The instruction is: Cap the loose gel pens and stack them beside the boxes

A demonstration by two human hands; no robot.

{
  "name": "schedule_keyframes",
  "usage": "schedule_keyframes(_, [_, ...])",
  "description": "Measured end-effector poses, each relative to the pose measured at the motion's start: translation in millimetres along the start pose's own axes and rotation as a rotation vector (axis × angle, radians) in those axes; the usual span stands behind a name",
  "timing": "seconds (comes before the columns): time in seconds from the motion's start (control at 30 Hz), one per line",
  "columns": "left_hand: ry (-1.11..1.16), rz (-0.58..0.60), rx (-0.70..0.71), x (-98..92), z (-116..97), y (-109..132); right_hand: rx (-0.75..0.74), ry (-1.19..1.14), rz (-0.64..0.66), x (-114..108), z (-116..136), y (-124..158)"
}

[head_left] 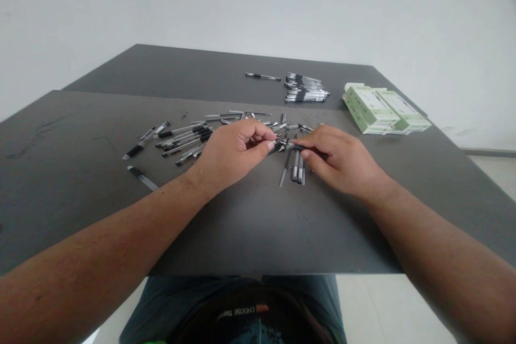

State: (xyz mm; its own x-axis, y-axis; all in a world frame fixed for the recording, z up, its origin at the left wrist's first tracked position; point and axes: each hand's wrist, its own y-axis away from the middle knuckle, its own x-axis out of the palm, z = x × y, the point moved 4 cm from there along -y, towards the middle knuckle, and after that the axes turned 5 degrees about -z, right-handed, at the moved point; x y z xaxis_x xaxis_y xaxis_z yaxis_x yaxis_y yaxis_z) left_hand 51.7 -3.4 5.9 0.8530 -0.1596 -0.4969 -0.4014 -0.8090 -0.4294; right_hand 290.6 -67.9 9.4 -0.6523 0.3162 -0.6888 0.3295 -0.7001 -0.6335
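Note:
Over the middle of the table, my left hand [237,148] is closed in a pinch, thumb against forefinger, on something too small to name. Facing it, my right hand [342,158] grips a black-gripped pen barrel [297,146] between thumb and fingers, its end pointing at the left fingertips. Just below lie several loose clear pen barrels or caps [298,167]. Behind both hands spreads a pile of thin refills and small pen parts [250,115], partly hidden by my left hand. Black-gripped clear pen barrels [183,138] are heaped to the left of it.
Far back on the grey table [258,236], a stack of pens [304,87] lies beside a single pen [263,77]. Green and white cardboard boxes [374,110] stand at the right. A loose pen part [142,177] rests at the left. The table's front edge is near my lap.

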Motion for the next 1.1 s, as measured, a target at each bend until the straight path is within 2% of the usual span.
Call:
schedule_keyframes(0.17, [-0.005,0.001,0.014,3.6,-1,3,0.038,0.036,0.026,-5,2,-2])
schedule_keyframes(0.5, [-0.006,-0.013,0.074,5.9,-2,5,0.007,0.094,0.048,-7,7,-2])
schedule_keyframes(1.1, [-0.113,0.055,0.143,8.7,-8,7,-0.043,0.141,0.087,-6,13,-2])
